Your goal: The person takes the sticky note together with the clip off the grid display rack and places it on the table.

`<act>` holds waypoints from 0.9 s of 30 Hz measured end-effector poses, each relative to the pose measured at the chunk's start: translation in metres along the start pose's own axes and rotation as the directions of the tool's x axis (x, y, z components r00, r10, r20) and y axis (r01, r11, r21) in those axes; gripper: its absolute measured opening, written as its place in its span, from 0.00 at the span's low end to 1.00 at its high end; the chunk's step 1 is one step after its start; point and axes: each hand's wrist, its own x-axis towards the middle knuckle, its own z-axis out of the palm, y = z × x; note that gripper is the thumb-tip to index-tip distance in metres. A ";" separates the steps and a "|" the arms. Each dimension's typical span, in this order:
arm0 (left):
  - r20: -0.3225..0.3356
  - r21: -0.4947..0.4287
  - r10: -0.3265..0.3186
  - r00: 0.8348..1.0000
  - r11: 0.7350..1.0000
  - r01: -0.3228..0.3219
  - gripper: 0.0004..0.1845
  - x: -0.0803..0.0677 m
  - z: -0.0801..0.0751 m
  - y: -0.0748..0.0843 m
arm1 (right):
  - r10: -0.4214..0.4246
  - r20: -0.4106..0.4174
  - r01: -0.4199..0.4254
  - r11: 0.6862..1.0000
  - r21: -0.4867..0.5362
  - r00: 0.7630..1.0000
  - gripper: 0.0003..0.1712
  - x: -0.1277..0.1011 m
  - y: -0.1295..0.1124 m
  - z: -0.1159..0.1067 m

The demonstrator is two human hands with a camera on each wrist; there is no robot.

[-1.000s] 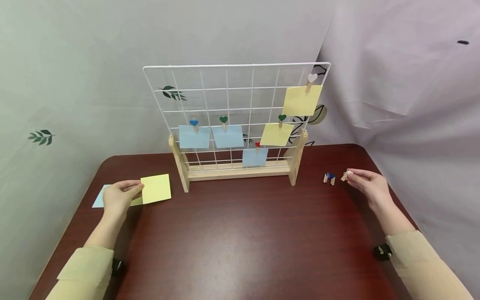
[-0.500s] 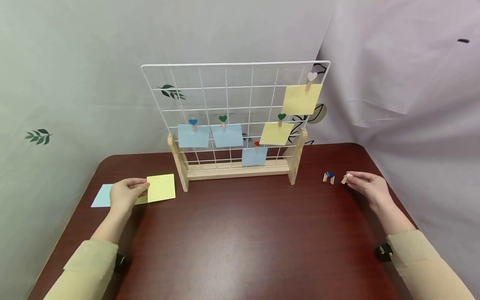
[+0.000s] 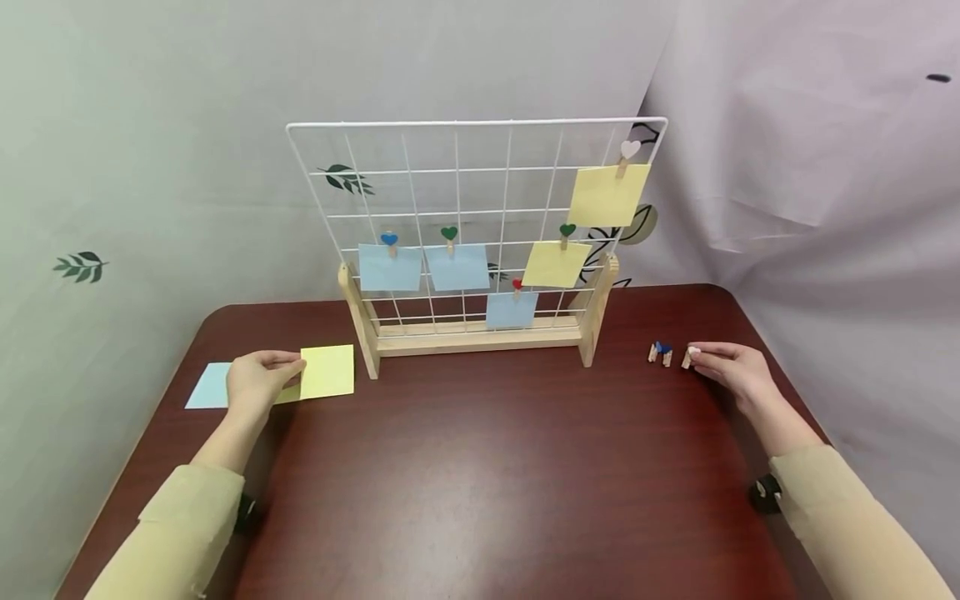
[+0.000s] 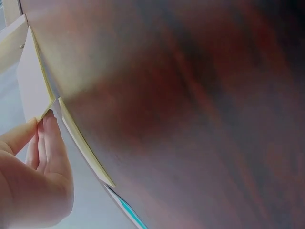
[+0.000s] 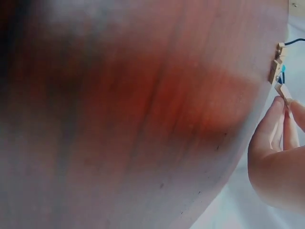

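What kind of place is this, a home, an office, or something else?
Probably a staged tabletop set rather than a lived-in room: plain draped cloth hangs behind a dark red table, which bears a white wire memo grid with clipped notes.

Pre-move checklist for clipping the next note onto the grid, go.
1. Left hand pinches yellow note: ok.
2. Note lifted off the stack: cannot tell.
3. Right hand pinches a wooden clip: ok.
4. Clip jaws open: cannot tell.
5. Free cells on wire grid, upper left: ok.
6. Spare clips beside the right hand on table: ok.
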 end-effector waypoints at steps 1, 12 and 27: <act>0.004 0.006 0.003 1.000 1.000 -0.003 0.18 0.000 0.000 0.001 | 0.002 -0.002 -0.002 1.000 -0.007 1.000 0.20 0.001 0.000 0.000; 0.042 0.061 -0.009 0.999 0.998 0.007 0.18 0.003 0.002 0.004 | 0.077 -0.001 -0.077 0.996 -0.042 0.997 0.21 0.010 0.004 -0.005; 0.076 0.130 0.032 0.997 0.991 -0.042 0.18 0.004 0.004 0.002 | 0.120 -0.013 -0.120 0.990 -0.067 0.993 0.20 0.014 0.008 -0.013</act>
